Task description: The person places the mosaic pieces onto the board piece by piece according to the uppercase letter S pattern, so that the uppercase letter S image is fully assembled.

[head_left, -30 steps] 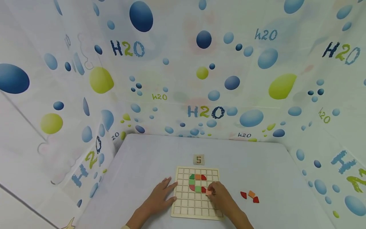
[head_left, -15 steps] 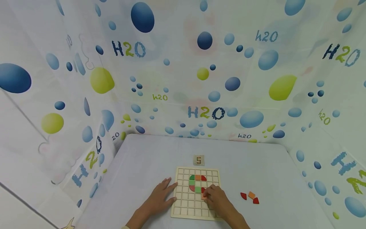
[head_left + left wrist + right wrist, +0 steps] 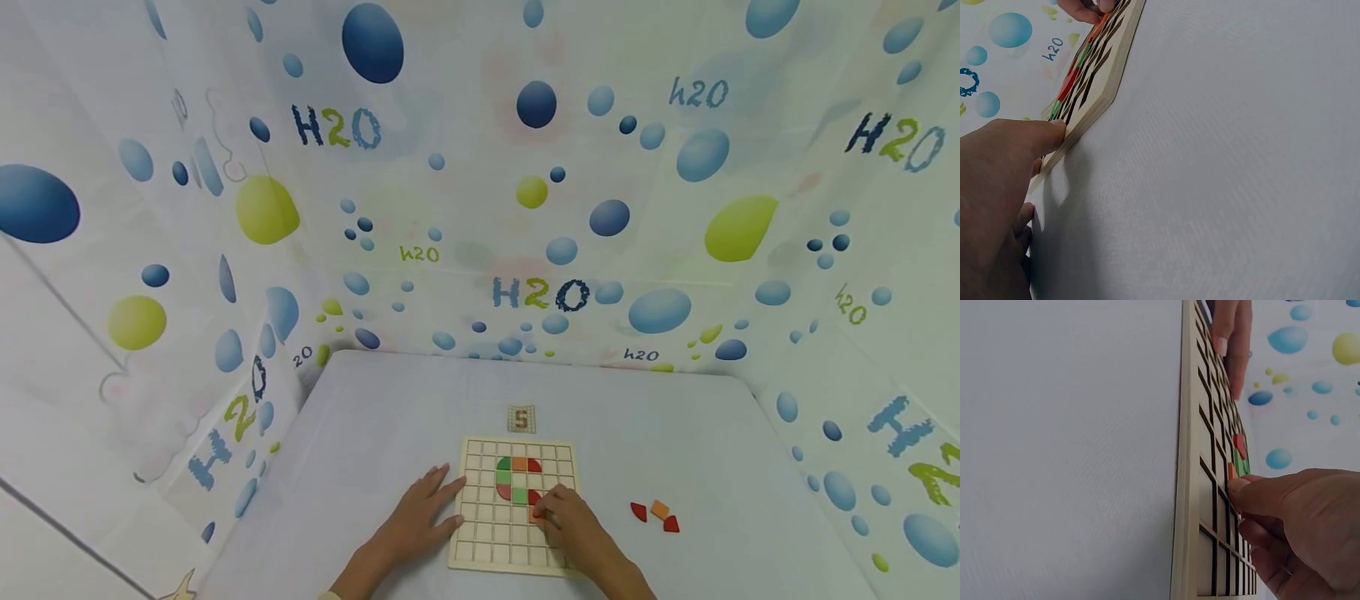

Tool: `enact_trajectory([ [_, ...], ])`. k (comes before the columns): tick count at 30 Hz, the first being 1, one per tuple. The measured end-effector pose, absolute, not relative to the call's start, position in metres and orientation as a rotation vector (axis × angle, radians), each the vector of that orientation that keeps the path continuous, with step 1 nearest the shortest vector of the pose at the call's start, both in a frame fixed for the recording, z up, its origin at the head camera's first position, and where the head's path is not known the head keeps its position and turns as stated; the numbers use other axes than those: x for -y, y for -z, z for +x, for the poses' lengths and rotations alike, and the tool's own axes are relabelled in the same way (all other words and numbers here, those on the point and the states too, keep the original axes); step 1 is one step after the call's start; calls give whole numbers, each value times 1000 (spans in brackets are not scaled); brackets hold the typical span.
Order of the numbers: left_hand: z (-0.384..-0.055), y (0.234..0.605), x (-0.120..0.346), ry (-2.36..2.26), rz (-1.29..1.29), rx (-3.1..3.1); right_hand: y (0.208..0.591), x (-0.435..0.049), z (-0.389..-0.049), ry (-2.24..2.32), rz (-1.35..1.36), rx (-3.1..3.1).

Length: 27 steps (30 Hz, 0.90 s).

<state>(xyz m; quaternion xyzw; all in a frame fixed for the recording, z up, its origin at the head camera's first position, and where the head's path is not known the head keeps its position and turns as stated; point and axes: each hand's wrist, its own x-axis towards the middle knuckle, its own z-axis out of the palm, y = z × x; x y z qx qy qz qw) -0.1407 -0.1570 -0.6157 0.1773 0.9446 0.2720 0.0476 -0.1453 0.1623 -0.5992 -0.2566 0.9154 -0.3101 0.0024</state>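
A pale wooden grid board [image 3: 502,552] lies on the white-covered table, with green, red and orange tiles in an S-like curve in its cells. My right hand [image 3: 572,521] is over the board's right half, its thumb and fingertips pinching an orange tile [image 3: 1232,470] at a cell just below a red quarter-round tile [image 3: 533,497]. The fingers partly cover this tile. Spread along the left edge, my left hand [image 3: 420,517] touches the board with its fingertips and thumb. In the left wrist view its thumb [image 3: 1047,134] rests on the rim.
Behind the board lies a small card [image 3: 521,418] printed with an S on a grid. Off to the right are a red quarter-round piece [image 3: 638,512], an orange square [image 3: 659,508] and another red piece [image 3: 671,523]. A patterned curtain [image 3: 465,208] surrounds the table.
My right hand has moved left and slightly down with the orange tile, from beside the red tile to the cell below it. The left hand has stayed put.
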Motion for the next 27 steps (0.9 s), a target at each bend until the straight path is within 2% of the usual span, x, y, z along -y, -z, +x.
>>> enact_trajectory([
  [20,-142,618,158,-830,548,-2885,597,-162,-141,1013,-720,-2858],
  [27,-141,618,157,-827,542,-2876,592,-178,-145,1016,-522,-2850],
])
